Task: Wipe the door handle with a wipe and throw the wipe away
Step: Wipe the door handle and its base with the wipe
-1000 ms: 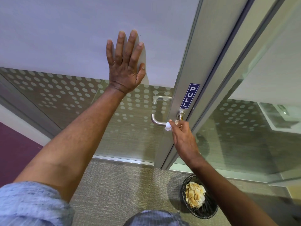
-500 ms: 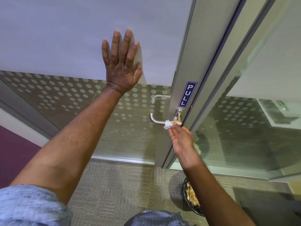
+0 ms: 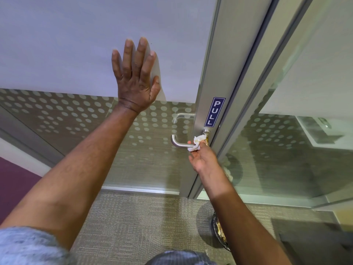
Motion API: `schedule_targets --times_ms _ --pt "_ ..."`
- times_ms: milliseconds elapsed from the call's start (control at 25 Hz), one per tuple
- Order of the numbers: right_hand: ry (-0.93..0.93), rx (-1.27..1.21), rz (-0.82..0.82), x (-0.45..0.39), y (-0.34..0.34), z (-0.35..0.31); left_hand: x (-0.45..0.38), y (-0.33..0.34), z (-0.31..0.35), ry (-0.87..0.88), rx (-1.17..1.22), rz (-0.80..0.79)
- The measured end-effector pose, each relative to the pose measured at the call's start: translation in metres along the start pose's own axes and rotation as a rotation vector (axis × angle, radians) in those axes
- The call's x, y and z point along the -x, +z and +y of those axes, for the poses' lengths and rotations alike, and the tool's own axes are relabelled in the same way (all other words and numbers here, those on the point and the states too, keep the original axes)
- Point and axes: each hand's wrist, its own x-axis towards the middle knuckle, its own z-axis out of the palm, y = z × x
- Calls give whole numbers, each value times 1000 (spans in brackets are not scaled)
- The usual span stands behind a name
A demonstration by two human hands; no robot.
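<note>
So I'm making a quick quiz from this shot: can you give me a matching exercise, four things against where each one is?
Things:
1. left hand
2. wipe
3. PULL sign
4. bin

Places:
A. on the floor, partly hidden by the right arm
B. flat on the door's frosted panel
C. on the metal frame above the handle
D. pressed on the door handle by the right hand

Pairs: 1-B, 2-D, 3-C, 4-A

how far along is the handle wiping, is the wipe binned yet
Not binned. The right hand holds the wipe around the door handle near its base, so wiping is under way. The left hand lies flat against the door. Left: finish the lever, then drop the wipe in the bin below the right arm.
</note>
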Motion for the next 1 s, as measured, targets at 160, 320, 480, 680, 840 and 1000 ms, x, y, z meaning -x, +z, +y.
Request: schedule_targets --times_ms 160,320,480,680,840,1000 --pt "-196 36 178 -9 10 5 -2 1 1 -9 -1 2" --pt "-282 67 239 -16 6 11 0 0 0 3 -1 4" --pt "-219 94 239 -21 2 1 -1 0 1 -13 0 13" --pt "-218 210 261 -17 0 -5 -1 1 2 16 -9 34" --pt "-174 223 252 -20 -2 -8 -2 0 2 27 -12 34" --pt "-215 206 273 -24 -10 -10 -1 -2 1 17 4 25"
